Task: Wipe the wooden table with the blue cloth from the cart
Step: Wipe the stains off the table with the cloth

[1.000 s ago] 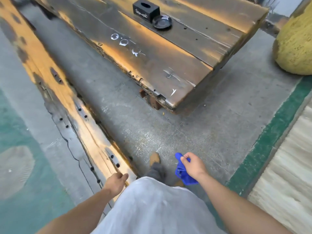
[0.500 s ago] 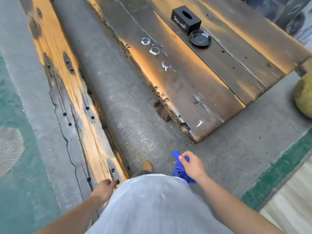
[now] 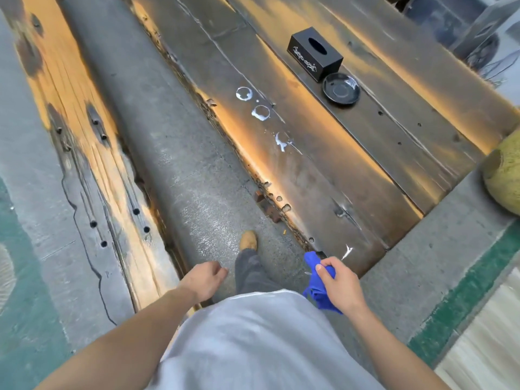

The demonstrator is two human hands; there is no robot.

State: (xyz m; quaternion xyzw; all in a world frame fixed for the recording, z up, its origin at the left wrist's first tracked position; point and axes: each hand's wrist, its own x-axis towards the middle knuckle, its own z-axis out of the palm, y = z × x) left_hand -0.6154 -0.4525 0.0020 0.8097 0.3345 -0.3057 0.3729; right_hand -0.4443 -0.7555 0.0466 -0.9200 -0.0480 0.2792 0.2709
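The right hand (image 3: 342, 285) grips a bunched blue cloth (image 3: 319, 295) beside the person's hip. The cloth's long axis runs away from the person, and its upper end points at the near corner of the long dark wooden worktop (image 3: 323, 170). The left hand (image 3: 205, 280) hangs loosely curled and holds nothing.

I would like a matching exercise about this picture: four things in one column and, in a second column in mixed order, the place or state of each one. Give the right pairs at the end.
Things:
1. blue cloth
2. black box
3. round dish
4. left hand

Places or states:
A. holds nothing
B. on the wooden table, beside the box
C. gripped in the right hand
D. on the table, with an oval opening on top

Pairs: 1-C, 2-D, 3-B, 4-A.
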